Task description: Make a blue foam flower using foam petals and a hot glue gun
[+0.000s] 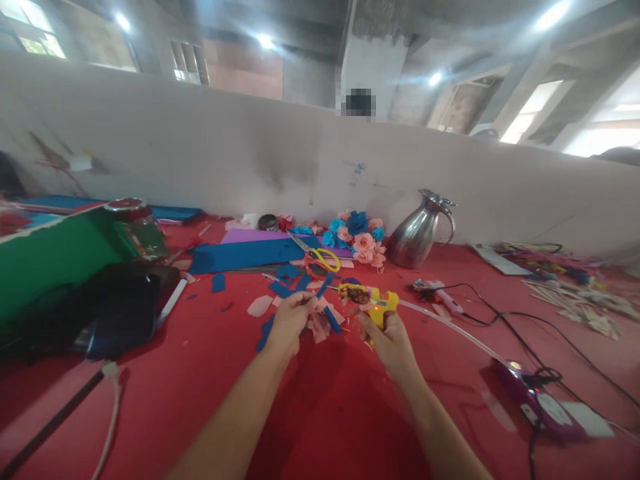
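Observation:
My right hand (387,333) is wrapped round the handle of a yellow hot glue gun (386,303). Its nozzle points left, and a clear glue stick runs out behind it. Between the fingertips of my left hand (293,319) is a small blue paper strip (325,285), close to the nozzle. Loose blue and pink paper pieces (260,306) lie scattered beneath and around both hands. Scissors (320,258) with yellow and orange handles rest behind them on a blue paper sheet (240,255). Farther back sits a bunch of pink and blue paper flowers (364,239).
A metal jug (417,233) stands behind on the right. At right, a pink glue gun (447,298), dark cables and a purple power strip (545,407) lie on the red table (200,413). A glass jar (143,233) and a black object (125,310) are at left.

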Demonstrator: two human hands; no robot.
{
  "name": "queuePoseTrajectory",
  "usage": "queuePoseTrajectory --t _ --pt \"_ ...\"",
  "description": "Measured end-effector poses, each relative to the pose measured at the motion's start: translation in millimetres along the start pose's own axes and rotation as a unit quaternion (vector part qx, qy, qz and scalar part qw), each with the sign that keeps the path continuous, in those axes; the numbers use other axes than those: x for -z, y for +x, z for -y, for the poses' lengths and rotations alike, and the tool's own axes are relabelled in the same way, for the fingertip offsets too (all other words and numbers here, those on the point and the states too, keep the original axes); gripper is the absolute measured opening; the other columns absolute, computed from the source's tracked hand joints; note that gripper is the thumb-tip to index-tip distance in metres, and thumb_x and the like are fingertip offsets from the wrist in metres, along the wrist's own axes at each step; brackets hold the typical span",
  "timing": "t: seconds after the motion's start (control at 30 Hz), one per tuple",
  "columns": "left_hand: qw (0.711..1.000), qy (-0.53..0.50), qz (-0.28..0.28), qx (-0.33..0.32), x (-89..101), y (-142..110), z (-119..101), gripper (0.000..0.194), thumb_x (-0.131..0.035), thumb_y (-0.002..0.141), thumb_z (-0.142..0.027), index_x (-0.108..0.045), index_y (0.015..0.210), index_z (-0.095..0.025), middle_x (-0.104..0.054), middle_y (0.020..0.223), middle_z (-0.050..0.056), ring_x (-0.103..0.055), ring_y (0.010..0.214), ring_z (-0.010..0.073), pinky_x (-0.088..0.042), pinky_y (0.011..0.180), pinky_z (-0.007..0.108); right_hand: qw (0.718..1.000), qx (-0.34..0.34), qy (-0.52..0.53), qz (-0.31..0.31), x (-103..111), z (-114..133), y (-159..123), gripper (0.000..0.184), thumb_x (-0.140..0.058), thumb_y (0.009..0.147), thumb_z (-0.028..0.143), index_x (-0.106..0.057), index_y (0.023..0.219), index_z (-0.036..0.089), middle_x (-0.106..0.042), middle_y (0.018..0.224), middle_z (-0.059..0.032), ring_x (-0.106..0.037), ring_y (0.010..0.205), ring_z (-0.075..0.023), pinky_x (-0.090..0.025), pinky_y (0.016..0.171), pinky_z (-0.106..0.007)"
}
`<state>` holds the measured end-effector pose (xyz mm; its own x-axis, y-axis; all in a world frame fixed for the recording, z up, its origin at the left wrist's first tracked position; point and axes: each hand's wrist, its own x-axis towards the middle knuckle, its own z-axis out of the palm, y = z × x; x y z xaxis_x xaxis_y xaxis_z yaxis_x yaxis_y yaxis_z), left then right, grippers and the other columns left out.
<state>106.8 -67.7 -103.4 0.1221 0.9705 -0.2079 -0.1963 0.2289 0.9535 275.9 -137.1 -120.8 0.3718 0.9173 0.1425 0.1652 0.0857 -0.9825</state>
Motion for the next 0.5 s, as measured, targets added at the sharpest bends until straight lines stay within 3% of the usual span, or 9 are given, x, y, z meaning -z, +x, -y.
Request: queuePoseTrajectory --t 0.13,0.27,0.5 --pt "1.0 -0.004 0.008 -0.005 -0.5 0.9 2.4 0.007 -0.062 0.061 -0.022 -0.059 0.064 -0.016 -0.055 0.058 -0.003 -0.044 0.046 0.0074 -0.032 0.046 0.02 0.998 -0.003 -0.058 -0.034 2.6 3.5 -0.3 0.033 -0.065 0.072 0.049 -0.053 0.071 0.019 -0.054 0.053 0.0023 -0.05 0.049 -0.0141 -0.039 0.049 -0.025" --pt "1.0 0.009 -0.013 -0.005 -2.3 0.6 2.8 0.006 -0.058 0.06 -0.017 -0.061 0.065 -0.016 -0.057 0.059 -0.002 -0.047 0.05 0.0083 -0.033 0.048 0.02 0.996 -0.007 -0.082 -0.017 4.7 5.3 -0.2 0.033 -0.062 0.072 0.051 -0.053 0.068 0.019 -0.053 0.052 0.0019 -0.05 0.049 -0.0147 -0.039 0.048 -0.025" --pt "0.998 0.018 -0.015 -0.055 -0.5 4.3 7.4 0.009 -0.062 0.06 -0.024 -0.059 0.06 -0.016 -0.057 0.058 0.0 -0.05 0.053 0.0105 -0.035 0.051 0.021 0.994 0.04 -0.104 -0.002 3.4 0.9 -0.8 0.038 -0.055 0.077 0.055 -0.057 0.086 0.018 -0.055 0.06 0.0009 -0.049 0.052 -0.0156 -0.041 0.052 -0.027"
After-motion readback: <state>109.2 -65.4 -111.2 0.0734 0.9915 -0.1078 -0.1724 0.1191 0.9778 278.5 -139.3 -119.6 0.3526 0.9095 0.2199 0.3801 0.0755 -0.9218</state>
